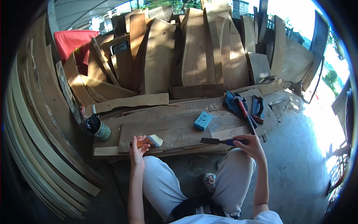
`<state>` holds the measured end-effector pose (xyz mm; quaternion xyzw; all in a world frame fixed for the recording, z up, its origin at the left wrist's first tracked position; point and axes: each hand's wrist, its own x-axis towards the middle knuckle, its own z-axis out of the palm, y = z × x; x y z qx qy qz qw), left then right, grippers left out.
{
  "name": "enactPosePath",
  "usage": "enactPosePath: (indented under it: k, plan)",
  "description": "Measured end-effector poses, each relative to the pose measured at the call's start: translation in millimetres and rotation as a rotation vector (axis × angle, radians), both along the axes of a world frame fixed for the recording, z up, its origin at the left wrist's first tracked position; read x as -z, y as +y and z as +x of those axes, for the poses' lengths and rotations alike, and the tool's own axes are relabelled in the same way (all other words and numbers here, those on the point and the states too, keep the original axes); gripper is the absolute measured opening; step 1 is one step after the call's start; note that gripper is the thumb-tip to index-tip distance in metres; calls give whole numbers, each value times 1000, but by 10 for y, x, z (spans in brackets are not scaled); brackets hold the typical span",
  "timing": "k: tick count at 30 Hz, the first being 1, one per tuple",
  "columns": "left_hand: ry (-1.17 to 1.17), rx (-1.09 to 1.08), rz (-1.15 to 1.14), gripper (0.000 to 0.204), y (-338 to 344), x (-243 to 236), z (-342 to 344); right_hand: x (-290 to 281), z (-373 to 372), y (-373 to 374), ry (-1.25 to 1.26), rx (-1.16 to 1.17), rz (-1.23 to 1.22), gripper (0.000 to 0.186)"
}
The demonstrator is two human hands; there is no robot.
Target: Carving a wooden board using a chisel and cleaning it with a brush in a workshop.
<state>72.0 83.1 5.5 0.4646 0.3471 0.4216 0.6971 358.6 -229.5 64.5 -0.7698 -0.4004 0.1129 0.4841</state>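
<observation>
My left hand (138, 152) is closed around the wooden handle of a paintbrush (154, 140) with pale bristles, just above the near edge of a thick wooden slab (164, 123). In my right hand (251, 147) is a chisel (212, 141) with a blue handle. Its dark flat blade points left, toward the brush, and the two tools are apart. Between and beyond my hands, a speckled blue block (203, 120), perhaps a sponge, lies on the slab next to a clear plastic piece.
A can (103, 132) holding dark-handled items stands at the slab's left end. A red-handled tool (243, 111) and dark blue items lie at its right. Upright boards (160, 56) crowd the back, with a phone (119, 47) among them. Curved planks (37, 149) line the left.
</observation>
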Motion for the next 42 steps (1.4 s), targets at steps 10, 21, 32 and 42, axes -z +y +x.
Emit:
enactPosePath:
  k: [10,21,32,42]
  plan:
    - [175,-19,215,30,-31,-204,420,257,-537,65,-23,13,215,26]
    - [59,815,188,37,-732,-518,2398,996,-723,-33,-631,-192,19,32]
    - [529,637,607,37,102,-27,1836,1107,-772,113,-672,-136,96,36]
    - [1144,430,815,74,1214,313,1210,803,-736,240,-439,-131,-10,37]
